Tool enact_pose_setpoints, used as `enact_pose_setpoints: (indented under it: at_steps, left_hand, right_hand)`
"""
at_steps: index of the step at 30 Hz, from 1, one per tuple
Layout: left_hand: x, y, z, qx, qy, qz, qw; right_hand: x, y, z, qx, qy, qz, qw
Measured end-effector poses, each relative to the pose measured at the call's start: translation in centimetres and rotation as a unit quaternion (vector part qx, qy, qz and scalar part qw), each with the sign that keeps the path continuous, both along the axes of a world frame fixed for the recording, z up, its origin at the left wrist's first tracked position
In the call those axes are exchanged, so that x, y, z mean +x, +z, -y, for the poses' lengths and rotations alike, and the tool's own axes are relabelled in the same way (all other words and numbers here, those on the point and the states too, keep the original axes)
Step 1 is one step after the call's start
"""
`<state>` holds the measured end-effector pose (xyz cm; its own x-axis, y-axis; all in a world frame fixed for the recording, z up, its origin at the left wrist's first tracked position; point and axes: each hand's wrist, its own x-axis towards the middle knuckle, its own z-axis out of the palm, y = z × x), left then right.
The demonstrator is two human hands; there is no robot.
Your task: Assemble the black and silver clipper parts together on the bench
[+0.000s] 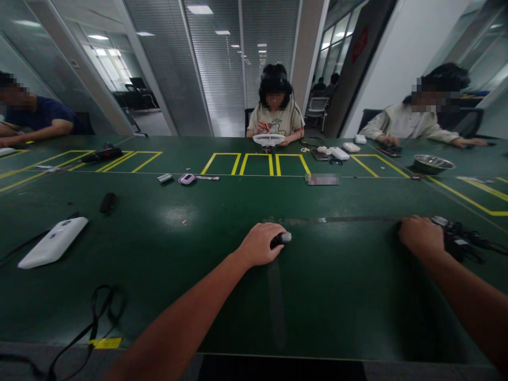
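Note:
My left hand [262,244] rests near the middle of the green table, its fingers wrapped round a small black cylinder with a silver end [286,237]. The silver end points right, and the rest of it is mostly covered by the hand. Farther right, my right hand [421,235] is curled down at the table with the fingertips largely hidden. Something dark shows at its left edge, but I cannot make out what. A bundle of black cables with plugs [462,238] lies directly beside that hand, on its right.
To the left lie a white flat device [53,243], a black oblong object [107,203] and a black strap [95,317]. A purple case [186,179] and a metal bowl [432,164] sit farther back. Several people sit around; the person opposite has a white fan [267,139].

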<state>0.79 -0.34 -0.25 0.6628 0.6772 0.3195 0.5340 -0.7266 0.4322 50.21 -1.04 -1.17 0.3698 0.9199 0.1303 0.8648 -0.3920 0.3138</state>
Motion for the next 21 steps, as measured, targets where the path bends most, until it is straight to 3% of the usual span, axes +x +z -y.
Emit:
enact_pose_setpoints:
  at_steps: [5,10,12,15,18,21]
  left_hand:
    - [-0.1,0.1,0.0,-0.001,0.003,0.000,1.000]
    - [0.0,0.2,0.1,-0.004,0.007,-0.005,1.000]
    - [0.1,0.2,0.2,-0.007,0.009,-0.008,1.000]
    - [0.2,0.3,0.3,-0.003,0.013,-0.008,1.000]
    - [0.4,0.2,0.2,0.005,0.015,-0.003,1.000]
    - [0.5,0.0,0.1,0.004,0.014,-0.002,1.000]
  right_hand:
    - [-1.8,0.5,0.1,0.065,0.037,-0.011,0.997]
    - [-9.2,2.5,-1.4,0.160,0.168,-0.102,0.967]
    - [-13.6,3.3,-2.0,0.197,0.243,-0.159,0.936]
    - [-20.3,3.4,-2.3,0.238,0.345,-0.272,0.866]
    - [-25.8,1.9,-2.0,0.272,0.376,-0.379,0.800]
    - [-28.5,0.1,-1.4,0.250,0.390,-0.449,0.764]
